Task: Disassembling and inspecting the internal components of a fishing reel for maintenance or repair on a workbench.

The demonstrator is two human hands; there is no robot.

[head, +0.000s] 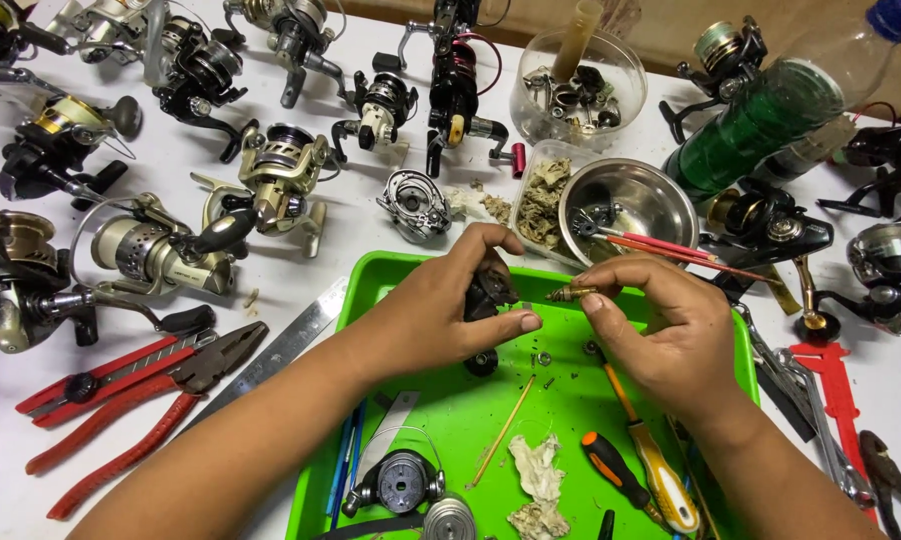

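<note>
Over a green tray [450, 420], my left hand [450, 310] grips a dark fishing reel body [488, 292] between thumb and fingers. My right hand [665, 325] pinches a small brass gear shaft [570, 293] by its end, its tip pointing at the reel body and a short gap from it. Small screws and nuts [542, 358] lie on the tray just below the hands. A black spool part [400, 482], a thin wooden stick [502, 432], a crumpled rag [538, 485] and orange-handled screwdrivers [620, 470] also lie in the tray.
Several spinning reels [270, 180] crowd the white table at left and back. Red pliers [150, 400] and a steel ruler [285, 345] lie left of the tray. A steel bowl [642, 195], a clear parts tub [575, 85] and a green bottle [770, 110] stand behind. A red caliper [835, 390] lies right.
</note>
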